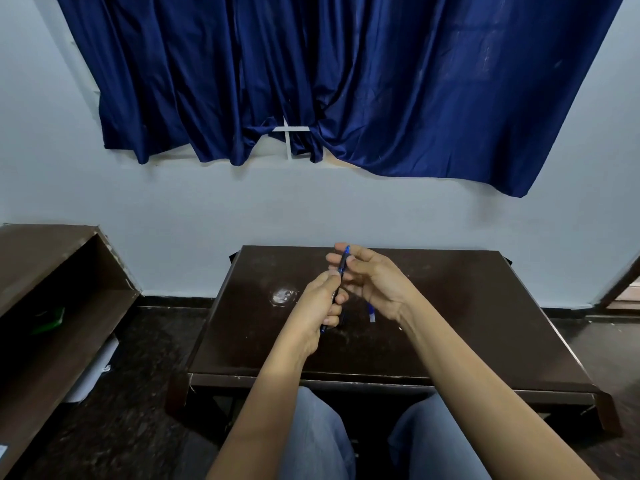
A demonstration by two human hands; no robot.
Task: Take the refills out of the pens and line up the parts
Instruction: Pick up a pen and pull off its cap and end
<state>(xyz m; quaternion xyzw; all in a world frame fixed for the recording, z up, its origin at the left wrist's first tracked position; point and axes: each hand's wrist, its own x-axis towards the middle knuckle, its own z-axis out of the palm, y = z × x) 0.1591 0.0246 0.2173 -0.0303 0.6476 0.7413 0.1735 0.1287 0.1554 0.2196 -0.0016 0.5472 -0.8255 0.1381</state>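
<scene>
Both hands around upright pen

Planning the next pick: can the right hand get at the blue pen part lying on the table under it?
Probably yes: the blue pen part lies uncovered just below the right hand, though its fingers now steady the held pen.

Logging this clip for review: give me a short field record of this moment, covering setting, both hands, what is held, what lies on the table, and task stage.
setting: person seated at a dark wooden table, blue curtain on the wall behind
left hand: closed around the lower end of the pen
right hand: fingers on the pen's upper part
held item: blue and black pen, raised above the table, nearly upright
on table: a blue pen part and a dark part, partly hidden by the hands
task stage: pen apparently being taken apart; refill not visible
</scene>
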